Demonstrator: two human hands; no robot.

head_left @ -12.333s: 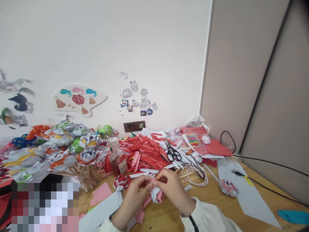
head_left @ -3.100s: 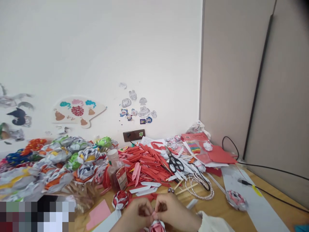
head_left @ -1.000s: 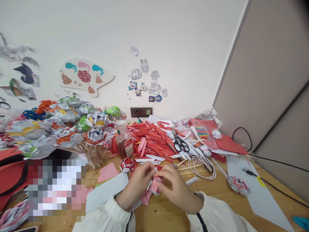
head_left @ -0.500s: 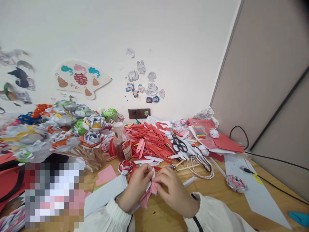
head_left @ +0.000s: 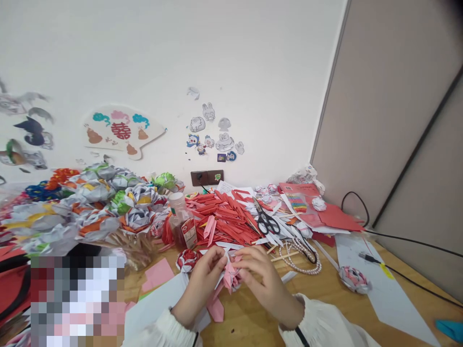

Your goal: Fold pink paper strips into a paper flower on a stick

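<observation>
Between my hands sits a pink-and-white folded paper flower [head_left: 231, 277], above the table near its front. My left hand [head_left: 207, 275] pinches it from the left, thumb and fingers closed on the paper. My right hand [head_left: 258, 275] touches its right side with fingers bent around the petals; the fingertips are partly hidden. Below the flower, a folded pink paper strip [head_left: 216, 309] lies on the wood. A red-and-white paper flower [head_left: 187, 260] rests just beyond my left hand.
Behind stand a bottle [head_left: 179, 221], a heap of red folded strips [head_left: 224, 217] and black-handled scissors [head_left: 268, 222]. A bead string [head_left: 314, 270] and another paper flower [head_left: 354, 279] lie right. Many paper flowers on sticks [head_left: 101, 202] fill the left. White paper [head_left: 155, 308] lies by my left arm.
The view has tilted up slightly. More of the pink-and-white flower shows between my hands, and my right fingers have spread a little away from the paper.
</observation>
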